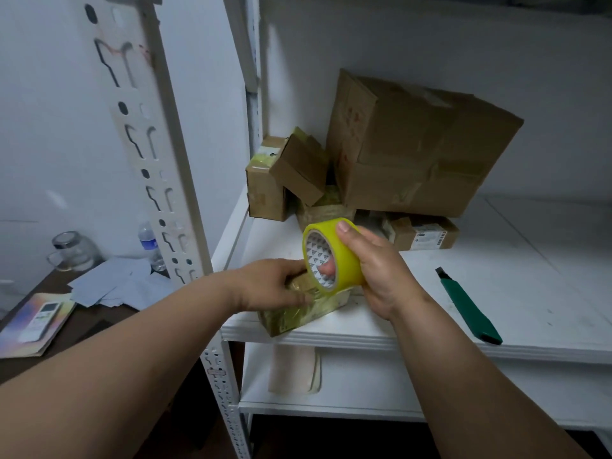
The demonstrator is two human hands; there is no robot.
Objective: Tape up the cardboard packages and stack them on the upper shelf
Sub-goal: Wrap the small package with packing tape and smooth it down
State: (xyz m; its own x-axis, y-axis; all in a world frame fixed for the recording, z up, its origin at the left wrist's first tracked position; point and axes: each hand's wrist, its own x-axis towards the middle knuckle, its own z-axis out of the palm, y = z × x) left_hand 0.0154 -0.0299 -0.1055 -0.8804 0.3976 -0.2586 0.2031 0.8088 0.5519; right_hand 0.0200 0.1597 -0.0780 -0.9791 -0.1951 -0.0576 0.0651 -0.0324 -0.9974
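1. Package (298,313), small and wrapped in glossy yellowish tape, is seen at the front edge of the white shelf (430,339), near its front-left corner.
2. It is held down from above by the left hand (268,284), whose fingers are curled over its top.
3. Tape roll (331,256), yellow with a patterned white core, is gripped by the right hand (381,270): the thumb is laid over the outer rim and a finger is seen through the core.
4. The roll is held on edge just above the package, touching or almost touching its top; a strip between them cannot be made out.
5. The hands are kept close together, each clamped on its own thing.
6. A green knife (470,309) is laid on the shelf near the front edge, to the right of the hands and apart from them.
7. Boxes (420,147) are piled at the back of the same shelf, a large tilted one leaning over smaller ones.
8. A post (159,154) with slotted holes is seen at the shelf's left.
9. A dark table (89,319) is seen further left, with papers (112,283), a bottle (149,243), a glass jug (73,250) and a remote (41,321) on it.
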